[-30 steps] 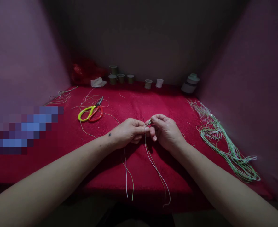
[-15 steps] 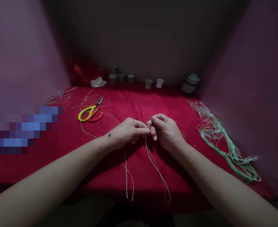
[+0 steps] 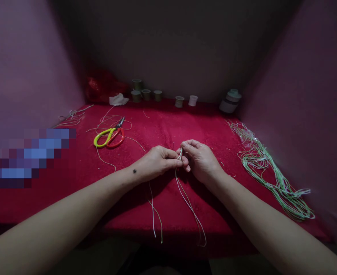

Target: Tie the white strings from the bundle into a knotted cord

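Thin white and green cords point(image 3: 185, 193) run up from the front of the table into my two hands, which meet above the red cloth. Between thumb and fingers, my left hand point(image 3: 164, 159) pinches the cords just below a small pale knot point(image 3: 180, 151). My right hand point(image 3: 198, 156) is closed on the cord's upper part, thumb against forefinger at the knot. Two more cord ends point(image 3: 153, 214) hang below my left hand toward the table's front edge. The fingertips partly hide how the strands cross.
Scissors point(image 3: 109, 137) with one yellow and one red handle lie left of my hands among loose thread. A bundle of green and white cords point(image 3: 274, 179) lies at right. Behind stand several thread spools point(image 3: 179, 101), crumpled white tissue point(image 3: 118, 99), a red bag point(image 3: 101, 87) and a bottle point(image 3: 230, 101).
The knot between my fingertips now stands more upright and shows more plainly. Both hands have shifted very slightly toward me. The scissors and the cord bundle lie as before.
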{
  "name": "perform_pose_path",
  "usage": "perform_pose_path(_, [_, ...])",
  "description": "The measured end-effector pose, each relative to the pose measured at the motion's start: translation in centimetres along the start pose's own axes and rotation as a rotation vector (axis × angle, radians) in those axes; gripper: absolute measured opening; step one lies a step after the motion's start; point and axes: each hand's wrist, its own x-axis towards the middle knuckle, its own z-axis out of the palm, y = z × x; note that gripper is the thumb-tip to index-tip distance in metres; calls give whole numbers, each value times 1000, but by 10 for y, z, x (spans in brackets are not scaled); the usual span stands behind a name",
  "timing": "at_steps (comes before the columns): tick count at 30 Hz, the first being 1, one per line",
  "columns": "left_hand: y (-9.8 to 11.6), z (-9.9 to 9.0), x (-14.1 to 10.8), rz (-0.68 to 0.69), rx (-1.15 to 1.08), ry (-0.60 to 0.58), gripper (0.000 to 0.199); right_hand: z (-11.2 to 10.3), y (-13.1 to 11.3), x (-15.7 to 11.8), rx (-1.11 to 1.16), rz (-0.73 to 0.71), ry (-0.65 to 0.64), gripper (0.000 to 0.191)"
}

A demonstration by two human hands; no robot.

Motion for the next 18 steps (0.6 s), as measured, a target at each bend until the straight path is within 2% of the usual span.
perform_pose_path(6, [-3, -3, 3, -139, -173, 77, 24, -4, -1, 1, 94, 100, -49, 24])
perform_pose_path(12, [-5, -2, 4, -171, -84, 131, 23, 4, 0, 2, -27, 149, 9, 22])
perform_pose_path(18, [-3, 0, 4, -217, -95, 119, 23, 10, -1, 7, -193, 189, 42, 20])
